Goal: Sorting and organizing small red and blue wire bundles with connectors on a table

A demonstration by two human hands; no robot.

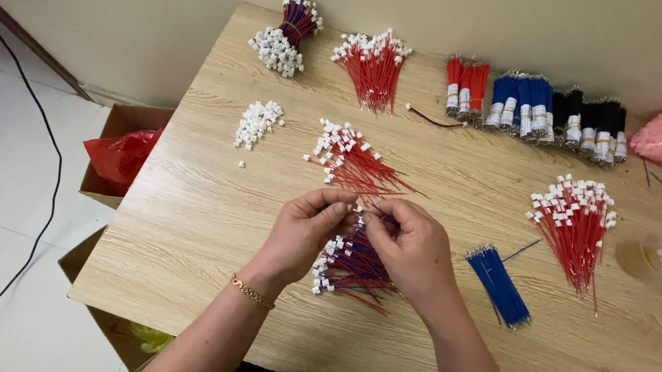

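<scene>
Red wire bundles [355, 166] ring the table [199, 220]; left hand [304, 229] and right hand [416, 248] both pinched on a thin wire [373, 209] above connector pile [350, 265]

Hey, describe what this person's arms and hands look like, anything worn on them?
Both forearms are bare, with no sleeves in view and no gloves. The left hand has a thin gold chain bracelet at the wrist. The right hand shows no watch or bracelet. Whether any rings are worn is too small to tell.

Bare forearms, gold chain bracelet [252, 292] on left wrist
</scene>
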